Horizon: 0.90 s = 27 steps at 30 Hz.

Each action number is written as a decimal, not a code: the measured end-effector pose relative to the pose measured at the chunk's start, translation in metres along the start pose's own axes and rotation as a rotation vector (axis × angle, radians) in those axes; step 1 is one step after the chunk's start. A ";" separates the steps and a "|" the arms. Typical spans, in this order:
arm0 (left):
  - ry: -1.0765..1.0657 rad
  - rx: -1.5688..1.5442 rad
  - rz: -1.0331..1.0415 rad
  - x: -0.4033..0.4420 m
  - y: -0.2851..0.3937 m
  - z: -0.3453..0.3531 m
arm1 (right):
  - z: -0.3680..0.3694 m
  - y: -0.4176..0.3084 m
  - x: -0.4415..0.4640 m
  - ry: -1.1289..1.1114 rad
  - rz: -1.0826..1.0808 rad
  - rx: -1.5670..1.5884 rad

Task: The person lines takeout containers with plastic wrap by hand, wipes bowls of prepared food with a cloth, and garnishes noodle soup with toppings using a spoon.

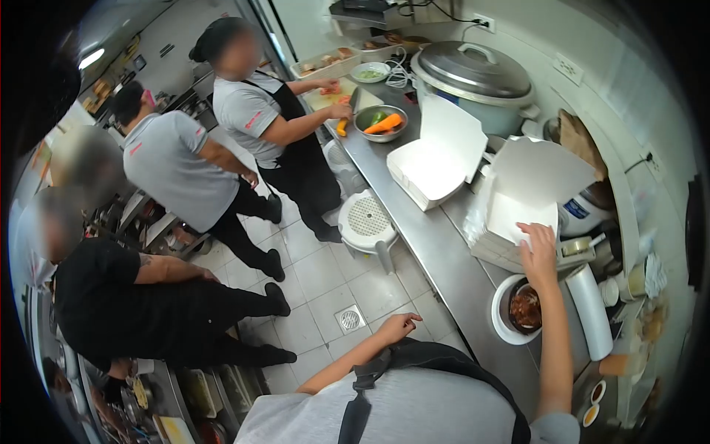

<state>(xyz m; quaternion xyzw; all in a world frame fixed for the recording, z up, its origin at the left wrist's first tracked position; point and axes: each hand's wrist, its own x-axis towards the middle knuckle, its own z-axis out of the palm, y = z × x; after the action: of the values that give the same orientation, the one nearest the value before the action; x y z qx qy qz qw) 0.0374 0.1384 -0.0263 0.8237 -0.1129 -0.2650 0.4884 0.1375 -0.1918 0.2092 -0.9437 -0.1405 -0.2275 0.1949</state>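
My right hand [538,248] reaches over the counter, its fingers spread against the inner front edge of an open white takeout box [510,211]. That box sits on top of a stack. My left hand [399,326] hangs in front of my body, away from the counter, with its fingers loosely curled and nothing visible in them. Another open white takeout box [425,174] stands on a stack farther along. Below my right wrist is a white bowl [502,320] with a dark bowl of reddish-brown food [526,307] in it, partly covered by my forearm.
A large lidded rice cooker [473,81] stands behind the boxes. A co-worker [255,118] cuts vegetables beside a metal bowl [381,133]. Two other people [166,163] [148,296] stand at left. A white stool [367,222] touches the counter side. A white roll [589,311] lies at right.
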 end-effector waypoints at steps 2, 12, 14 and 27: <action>-0.012 0.003 -0.012 0.001 -0.001 -0.004 | -0.017 -0.022 -0.001 0.130 0.050 0.099; -0.120 -0.006 0.124 0.041 0.052 -0.038 | -0.061 -0.017 -0.074 0.828 0.462 0.245; -0.200 -0.034 0.235 0.062 0.079 -0.030 | -0.084 -0.016 -0.096 0.966 0.569 0.207; -0.599 -0.323 -0.007 0.188 0.130 0.081 | -0.142 -0.143 -0.336 1.252 1.249 -0.334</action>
<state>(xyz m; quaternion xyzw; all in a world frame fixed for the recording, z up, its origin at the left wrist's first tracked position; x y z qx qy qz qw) 0.1596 -0.0706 -0.0062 0.6216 -0.2050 -0.5113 0.5569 -0.2543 -0.1854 0.2062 -0.5676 0.5647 -0.5702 0.1842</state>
